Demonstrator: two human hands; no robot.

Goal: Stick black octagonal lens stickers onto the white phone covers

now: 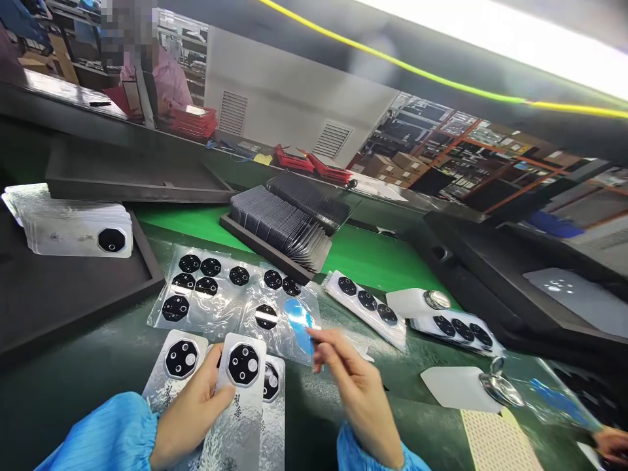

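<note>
1. We grip a silver panel in our left hand, thumb across its face; it is at the near edge of our view, black octagon with round openings at its upper end.
2. Two more silver panels lie under and beside it, one to the left and one to the right; each has its own black octagon.
3. Our right hand has its fingers bent, the index fingertip at the edge of a blue patch; we cannot tell whether it pinches anything.
4. The blue patch is on clear film, where black octagonal stickers are set in groups; beyond it stands a rack of dark panels.
5. To the right we see a white strip with three black octagons, and a perforated yellow sheet; to the left, a fanned stack of silver panels rests in a dark tray.
6. A co-worker's hand shows at the right edge; a person in pink is far back on the left.
</note>
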